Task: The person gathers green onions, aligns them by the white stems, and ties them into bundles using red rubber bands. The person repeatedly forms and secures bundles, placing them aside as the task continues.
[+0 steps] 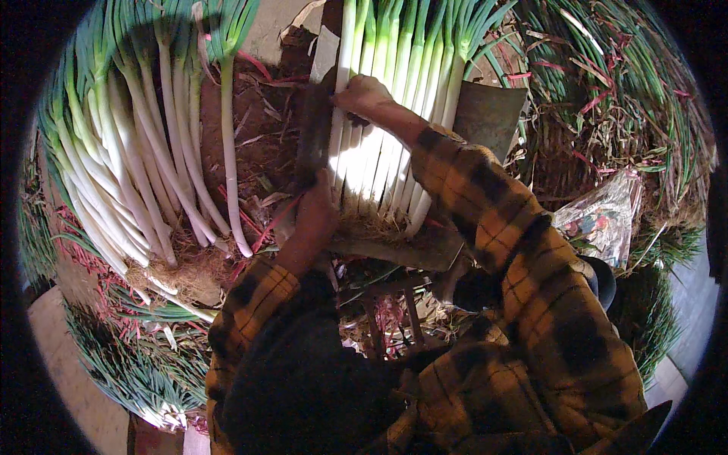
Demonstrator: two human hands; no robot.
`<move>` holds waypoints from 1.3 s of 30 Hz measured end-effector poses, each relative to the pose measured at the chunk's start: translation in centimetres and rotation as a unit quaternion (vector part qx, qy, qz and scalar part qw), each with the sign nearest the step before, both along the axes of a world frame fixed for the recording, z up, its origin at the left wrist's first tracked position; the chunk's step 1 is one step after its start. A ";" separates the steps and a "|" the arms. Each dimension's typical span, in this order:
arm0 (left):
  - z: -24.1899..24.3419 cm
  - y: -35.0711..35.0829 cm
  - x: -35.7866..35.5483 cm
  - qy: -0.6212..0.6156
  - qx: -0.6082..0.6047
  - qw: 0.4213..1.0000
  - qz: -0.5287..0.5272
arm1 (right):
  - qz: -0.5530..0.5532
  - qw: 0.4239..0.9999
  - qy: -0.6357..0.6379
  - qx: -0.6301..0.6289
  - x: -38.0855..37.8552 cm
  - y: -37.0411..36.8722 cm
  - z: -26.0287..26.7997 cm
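A row of long green onions (392, 119) lies side by side on a board (432, 253) in front of me, white shafts and roots towards me, green leaves away. My right hand (364, 95) rests with curled fingers over the leftmost shafts; whether it grips one is hidden. At the left side of the row, my left hand (319, 205) is beside a dark upright edge (314, 136) of the board. Shadow covers its fingertips, so what it touches is unclear. Bright light falls on the lower white shafts.
More loose green onions (131, 153) lie to the left, roots towards me. A large leafy heap (620, 85) with pink ties fills the right, above a printed plastic bag (603, 213). Bundled green onions (153, 375) sit at lower left. Pink tape (256, 65) and dry scraps litter the ground.
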State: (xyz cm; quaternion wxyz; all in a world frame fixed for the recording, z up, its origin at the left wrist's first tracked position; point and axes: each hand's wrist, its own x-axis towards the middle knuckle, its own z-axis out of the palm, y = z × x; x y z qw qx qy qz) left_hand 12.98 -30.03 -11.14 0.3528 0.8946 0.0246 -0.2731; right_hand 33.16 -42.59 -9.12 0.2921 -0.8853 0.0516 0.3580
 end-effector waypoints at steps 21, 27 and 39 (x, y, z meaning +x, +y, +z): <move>-2.4 -0.8 0.4 0.017 0.144 0.984 -0.105 | 0.007 0.980 -0.171 0.101 -5.0 -1.9 1.1; 2.7 -0.9 0.8 -0.004 -0.063 0.990 -0.124 | -0.121 0.957 0.015 0.263 -15.1 -5.8 7.9; 13.2 15.9 -0.9 -0.153 0.003 0.948 0.280 | -0.059 0.970 -0.002 0.238 -18.4 -4.3 10.5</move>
